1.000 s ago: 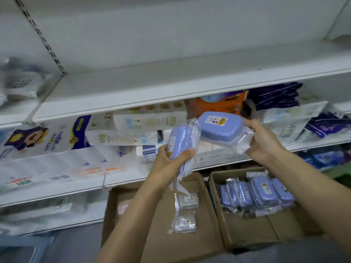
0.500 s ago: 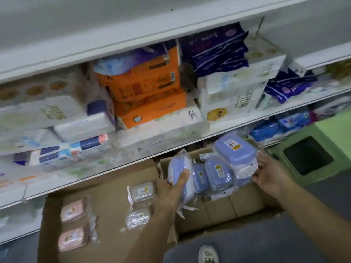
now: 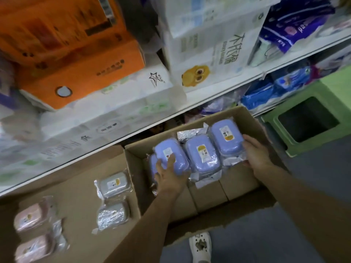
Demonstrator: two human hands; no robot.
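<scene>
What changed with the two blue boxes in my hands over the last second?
Both hands came down from shelf height into the right carton. The left hand still grips the left blue box, now beside the packed blue box; the right hand still holds the right blue box at the row's right end. Nothing was let go. The grey boxes and pink boxes lie as before.
</scene>
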